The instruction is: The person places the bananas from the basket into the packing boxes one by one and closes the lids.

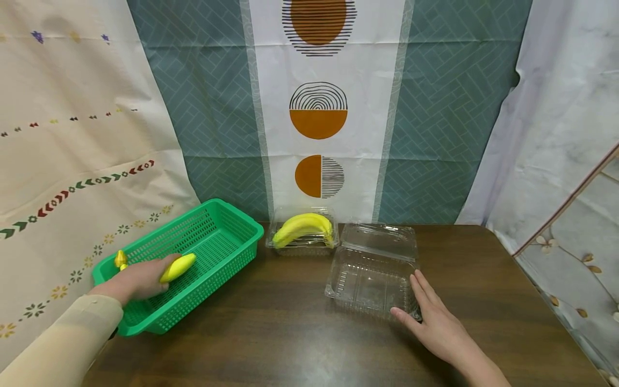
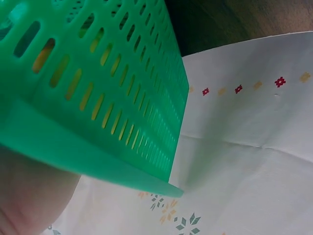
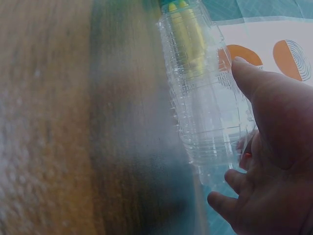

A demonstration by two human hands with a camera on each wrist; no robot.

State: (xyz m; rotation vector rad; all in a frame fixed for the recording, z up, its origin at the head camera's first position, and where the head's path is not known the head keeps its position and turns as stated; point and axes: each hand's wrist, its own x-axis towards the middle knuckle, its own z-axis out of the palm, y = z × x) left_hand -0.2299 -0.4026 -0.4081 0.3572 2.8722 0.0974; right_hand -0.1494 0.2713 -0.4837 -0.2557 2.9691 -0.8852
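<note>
My left hand (image 1: 142, 277) reaches into the green basket (image 1: 213, 293) and grips a yellow banana (image 1: 180, 267), whose tip sticks out past the fingers. Behind the wrist a golden-yellow tip (image 1: 120, 259) shows; whether it belongs to the same banana is hidden. In the left wrist view, yellow shows through the slots of the basket wall (image 2: 142, 98). My right hand (image 1: 437, 322), fingers straight, rests at the right side of a clear plastic box (image 1: 369, 282) with its lid folded back. The right wrist view shows the right hand (image 3: 279, 142) beside the clear box (image 3: 210, 112).
A second clear plastic box (image 1: 314, 250) with yellow bananas (image 1: 304, 226) inside stands at the table's back edge, left of the open box. The brown table (image 1: 271, 333) meets a patterned curtain (image 1: 217, 107) behind. Pale cloth (image 1: 48, 134) hangs at the left.
</note>
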